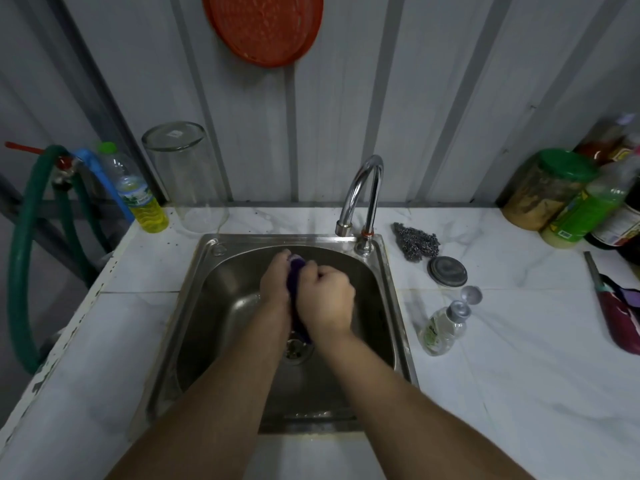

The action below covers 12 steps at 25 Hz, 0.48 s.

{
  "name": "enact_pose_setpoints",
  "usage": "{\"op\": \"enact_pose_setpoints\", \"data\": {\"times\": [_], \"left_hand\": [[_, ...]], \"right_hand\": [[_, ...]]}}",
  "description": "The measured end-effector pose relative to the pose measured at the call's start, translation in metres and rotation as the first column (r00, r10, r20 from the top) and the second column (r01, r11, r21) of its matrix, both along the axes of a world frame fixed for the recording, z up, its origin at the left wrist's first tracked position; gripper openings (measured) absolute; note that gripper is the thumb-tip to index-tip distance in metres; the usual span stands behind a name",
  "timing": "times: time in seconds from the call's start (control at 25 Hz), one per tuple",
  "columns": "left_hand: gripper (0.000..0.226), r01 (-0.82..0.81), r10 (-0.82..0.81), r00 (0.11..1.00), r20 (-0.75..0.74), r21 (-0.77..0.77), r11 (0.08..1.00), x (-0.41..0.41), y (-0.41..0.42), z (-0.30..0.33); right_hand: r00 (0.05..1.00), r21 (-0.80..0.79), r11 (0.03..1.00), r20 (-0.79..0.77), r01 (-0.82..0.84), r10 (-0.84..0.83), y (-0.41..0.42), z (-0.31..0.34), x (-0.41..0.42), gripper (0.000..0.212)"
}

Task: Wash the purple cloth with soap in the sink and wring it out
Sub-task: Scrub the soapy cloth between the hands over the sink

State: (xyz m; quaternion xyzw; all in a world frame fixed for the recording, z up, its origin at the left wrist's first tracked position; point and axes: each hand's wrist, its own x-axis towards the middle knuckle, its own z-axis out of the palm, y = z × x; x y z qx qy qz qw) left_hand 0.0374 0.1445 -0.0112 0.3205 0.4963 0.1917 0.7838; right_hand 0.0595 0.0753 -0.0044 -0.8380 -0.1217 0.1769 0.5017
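Note:
The purple cloth (295, 276) is bunched into a roll over the steel sink (214, 268), squeezed between both hands. My left hand (275, 280) grips it from the left, my right hand (325, 299) is fisted around it from the right. A dark end of the cloth hangs down toward the drain (296, 353). Most of the cloth is hidden by my fingers. The small clear soap bottle (445, 327) with a grey flip cap open lies on the counter right of the sink. No water is visibly running from the chrome tap (363, 188).
A steel scourer (415, 242) and a round metal lid (447, 271) lie right of the tap. Jars and bottles (568, 199) crowd the back right corner. A knife (594, 271) and a dark purple object (620, 313) lie at the right edge. A glass jar (187, 174), a yellow-liquid bottle (145, 202) and a green hose (24, 258) are on the left.

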Motion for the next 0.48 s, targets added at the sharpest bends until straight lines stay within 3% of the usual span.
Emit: {"op": "enact_pose_setpoints", "data": {"times": [0.08, 0.28, 0.4, 0.48], "left_hand": [[0.036, -0.018, 0.018, 1.000, 0.011, 0.025, 1.000, -0.002, 0.002, -0.004], [0.031, 0.098, -0.098, 0.994, -0.053, -0.002, 0.995, 0.001, -0.025, -0.002], [0.035, -0.040, 0.033, 0.996, 0.079, 0.077, 0.996, 0.003, 0.003, 0.000], [0.040, -0.025, 0.015, 0.993, 0.118, 0.081, 0.996, 0.004, 0.002, 0.001]], "right_hand": [[0.999, -0.007, 1.000, 0.047, -0.020, 0.020, 0.000, 0.002, -0.012, 0.044], [0.997, -0.082, 0.994, -0.041, 0.068, -0.071, -0.008, 0.001, 0.034, 0.043], [0.993, 0.000, 0.997, 0.088, -0.072, 0.072, -0.007, 0.007, -0.010, 0.044], [0.986, -0.038, 0.997, 0.146, -0.072, 0.077, -0.003, 0.008, -0.011, 0.044]]}}
